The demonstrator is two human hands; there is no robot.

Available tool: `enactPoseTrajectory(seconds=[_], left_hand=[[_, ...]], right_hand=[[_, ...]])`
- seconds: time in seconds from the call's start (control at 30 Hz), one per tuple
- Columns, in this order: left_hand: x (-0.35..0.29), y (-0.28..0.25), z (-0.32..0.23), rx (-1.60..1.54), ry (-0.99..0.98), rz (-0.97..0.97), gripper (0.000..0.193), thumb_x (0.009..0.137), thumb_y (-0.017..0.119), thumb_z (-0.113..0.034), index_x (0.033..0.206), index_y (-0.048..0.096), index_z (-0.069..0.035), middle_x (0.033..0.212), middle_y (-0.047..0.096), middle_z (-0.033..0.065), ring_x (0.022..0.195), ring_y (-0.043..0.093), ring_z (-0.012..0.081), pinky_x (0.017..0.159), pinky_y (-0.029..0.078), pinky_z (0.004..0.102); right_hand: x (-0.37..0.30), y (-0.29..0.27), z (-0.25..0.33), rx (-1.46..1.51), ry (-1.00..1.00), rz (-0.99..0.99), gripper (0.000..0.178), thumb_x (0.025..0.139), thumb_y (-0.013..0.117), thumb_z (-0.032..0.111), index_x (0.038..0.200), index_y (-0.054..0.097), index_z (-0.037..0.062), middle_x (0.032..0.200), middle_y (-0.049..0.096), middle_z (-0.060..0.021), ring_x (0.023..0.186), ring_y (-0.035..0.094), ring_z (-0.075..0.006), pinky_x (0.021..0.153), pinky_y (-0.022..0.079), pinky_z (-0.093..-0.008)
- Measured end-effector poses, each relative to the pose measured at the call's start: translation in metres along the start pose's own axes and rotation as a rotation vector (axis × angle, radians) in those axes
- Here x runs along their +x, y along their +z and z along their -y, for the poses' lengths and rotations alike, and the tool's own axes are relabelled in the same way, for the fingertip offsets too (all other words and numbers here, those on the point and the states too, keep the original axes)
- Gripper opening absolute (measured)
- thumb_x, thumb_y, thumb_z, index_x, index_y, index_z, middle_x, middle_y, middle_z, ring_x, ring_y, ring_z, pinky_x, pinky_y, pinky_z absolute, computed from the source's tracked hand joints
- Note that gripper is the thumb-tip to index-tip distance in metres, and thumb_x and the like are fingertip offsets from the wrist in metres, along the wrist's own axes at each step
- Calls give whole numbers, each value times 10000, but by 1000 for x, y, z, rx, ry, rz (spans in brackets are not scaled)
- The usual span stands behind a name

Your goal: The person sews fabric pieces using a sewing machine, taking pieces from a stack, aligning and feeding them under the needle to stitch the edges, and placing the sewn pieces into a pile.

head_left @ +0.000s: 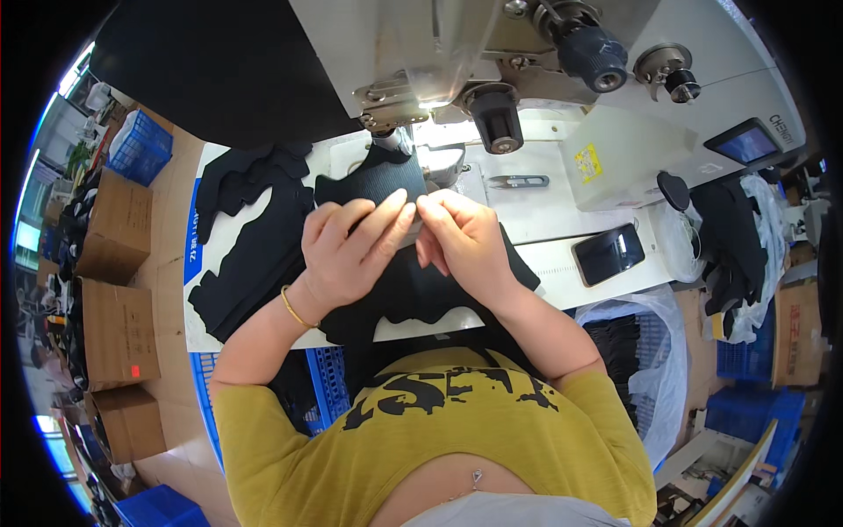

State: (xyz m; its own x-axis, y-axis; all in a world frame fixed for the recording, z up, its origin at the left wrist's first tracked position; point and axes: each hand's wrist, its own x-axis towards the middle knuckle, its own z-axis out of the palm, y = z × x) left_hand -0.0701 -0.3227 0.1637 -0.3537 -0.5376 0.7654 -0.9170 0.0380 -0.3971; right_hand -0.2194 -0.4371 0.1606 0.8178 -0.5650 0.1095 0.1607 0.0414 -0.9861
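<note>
Past the right hand [461, 237], snips [518, 182] and phone [608, 255].

Bold black lettering [452, 389] spans a mustard-yellow cloth shirt [474, 422]; dark letters [787, 130] mark a white sewing machine [637, 149], pale characters [192, 247] a long blue strip [191, 269], red characters [795, 329] a brown cardboard box [811, 351] at far right.
</note>
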Motion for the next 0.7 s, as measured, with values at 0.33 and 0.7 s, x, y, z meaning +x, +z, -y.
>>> enactPoseTrajectory(seconds=[0.33, 0.7], left_hand=[[13, 17, 36, -36, -10, 18, 307, 710, 638, -148, 1001, 725, -109, 1064, 688, -17, 893, 597, 162, 782, 422, 309], [23, 24, 46, -127, -149, 47, 207, 787, 671, -117, 985, 716, -81, 992, 671, 32, 917, 593, 205, 770, 417, 351]], right_hand=[[17, 2, -7, 152, -19, 15, 233, 1013, 495, 181, 935, 633, 9, 575, 586, -50, 421, 427, -49, 420, 316, -195], [6, -16, -20, 111, -6, 5, 187, 987, 519, 140, 953, 634, -3, 594, 612, -61, 425, 457, -90, 438, 371, -228]])
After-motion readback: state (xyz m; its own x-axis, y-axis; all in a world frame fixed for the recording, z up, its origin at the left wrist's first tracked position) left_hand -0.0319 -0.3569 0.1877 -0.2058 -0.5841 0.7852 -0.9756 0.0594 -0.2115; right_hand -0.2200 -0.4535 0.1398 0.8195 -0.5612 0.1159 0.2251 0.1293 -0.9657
